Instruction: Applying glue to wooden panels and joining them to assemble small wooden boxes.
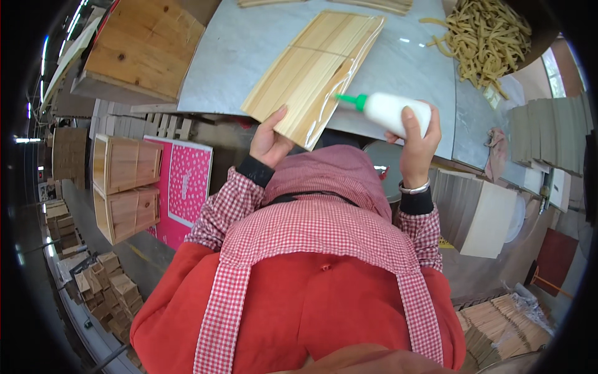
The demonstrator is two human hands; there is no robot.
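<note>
A: Reading the clock from the view's middle, where is the bundle of slats (305, 75)?

B: At twelve, slanting toward one, its near end jutting past the edge of the table (224, 62). Whether its far end rests there cannot be told.

A: And the person's fingers?

B: The left hand (272, 140), at eleven, clamps the near corner, thumb on top. The right hand (417, 140), at two, is wrapped around the white bottle (397, 114), its green nozzle (356, 101) pointing toward nine, just beside the white trail (322, 115) along the bundle's right-hand edge. Contact between tip and wood cannot be told.

A: What could go wrong?

B: Too hard a squeeze might flood that edge, and the liquid could run off toward five, onto the apron. A low tip could smear the trail.

A: And the bundle?

B: It appears gripped at one corner only. If that thumb slackened, the near end could dip or twist, and the slats might slide out of line.
</note>
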